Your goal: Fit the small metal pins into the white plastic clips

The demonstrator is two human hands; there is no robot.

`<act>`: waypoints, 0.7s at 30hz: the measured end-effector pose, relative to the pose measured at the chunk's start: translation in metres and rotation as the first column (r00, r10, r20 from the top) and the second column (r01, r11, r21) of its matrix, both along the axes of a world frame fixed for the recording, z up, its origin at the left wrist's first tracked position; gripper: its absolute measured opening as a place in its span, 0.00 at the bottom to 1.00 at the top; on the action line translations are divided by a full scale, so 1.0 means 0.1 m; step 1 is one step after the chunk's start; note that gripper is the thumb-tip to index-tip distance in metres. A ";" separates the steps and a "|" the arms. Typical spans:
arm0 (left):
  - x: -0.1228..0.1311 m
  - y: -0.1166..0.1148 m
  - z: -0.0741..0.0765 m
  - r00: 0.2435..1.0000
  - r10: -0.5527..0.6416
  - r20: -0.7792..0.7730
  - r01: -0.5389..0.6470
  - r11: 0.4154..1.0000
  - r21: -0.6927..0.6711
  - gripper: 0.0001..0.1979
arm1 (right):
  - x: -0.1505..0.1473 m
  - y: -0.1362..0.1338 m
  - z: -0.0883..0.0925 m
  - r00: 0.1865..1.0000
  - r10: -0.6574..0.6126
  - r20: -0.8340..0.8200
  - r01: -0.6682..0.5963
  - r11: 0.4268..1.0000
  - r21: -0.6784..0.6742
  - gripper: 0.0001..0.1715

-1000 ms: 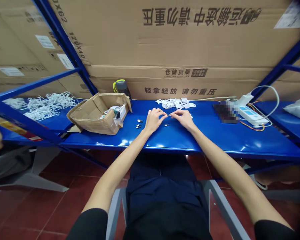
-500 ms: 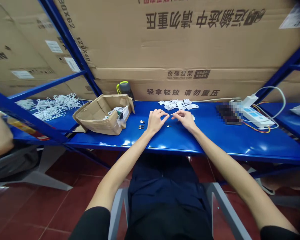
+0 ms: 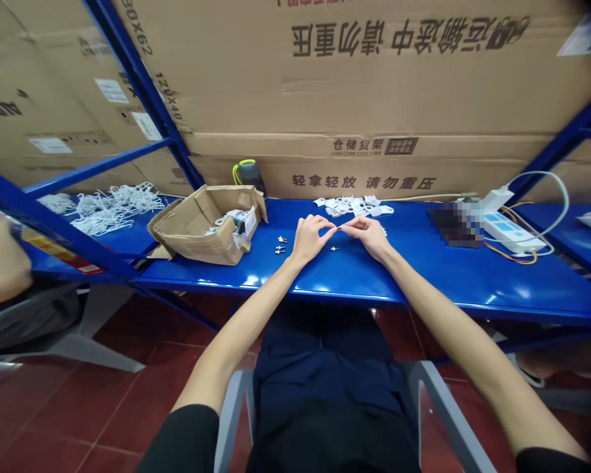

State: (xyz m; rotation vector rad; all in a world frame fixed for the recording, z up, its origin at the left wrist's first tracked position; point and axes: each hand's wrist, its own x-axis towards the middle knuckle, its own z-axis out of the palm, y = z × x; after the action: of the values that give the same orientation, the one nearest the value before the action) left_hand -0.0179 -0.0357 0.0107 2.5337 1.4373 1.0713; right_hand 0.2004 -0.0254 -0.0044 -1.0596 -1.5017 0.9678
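Note:
My left hand [image 3: 310, 238] and my right hand [image 3: 370, 235] meet above the blue shelf top [image 3: 320, 279]. Thumb and fingers of each are pinched together at a tiny dark part between the fingertips, too small to make out. One small metal-and-white part [image 3: 335, 249] lies just below, between the hands. Several similar small parts [image 3: 280, 249] lie left of my left hand. Behind my hands is a pile of white plastic pieces [image 3: 354, 206]. Small white bits [image 3: 385, 231] show partly beside my right hand.
An open cardboard box [image 3: 192, 246] with mixed parts stands left, a dark bottle [image 3: 250, 174] behind it. White wire pieces [image 3: 115, 209] lie further left near another person's arm [image 3: 2, 259]. A power strip [image 3: 512, 231] with cables and a blurred dark object [image 3: 456, 225] are at right.
The fingertips of my two hands have come closer together, and my right hand's fingers now cover more of the tiny part. The view has shifted slightly.

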 end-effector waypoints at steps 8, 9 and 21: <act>0.00 0.00 0.00 0.999 0.005 0.032 -0.005 1.000 0.012 0.14 | 0.00 -0.04 0.04 0.998 0.042 0.048 -0.044 0.998 0.036 0.29; 0.00 0.00 0.00 0.999 0.009 0.033 -0.009 1.000 0.008 0.14 | 0.00 -0.04 0.05 0.998 0.039 0.056 -0.041 0.999 0.035 0.29; -0.01 0.02 0.00 1.000 -0.022 -0.013 0.022 1.000 -0.008 0.13 | -0.04 -0.04 0.00 0.995 0.063 0.076 -0.067 0.997 0.049 0.26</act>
State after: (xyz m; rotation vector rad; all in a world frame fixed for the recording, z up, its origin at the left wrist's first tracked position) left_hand -0.0187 -0.0335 0.0108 2.5499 1.4099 1.0451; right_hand 0.1962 -0.0292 -0.0042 -1.0246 -1.6226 0.9382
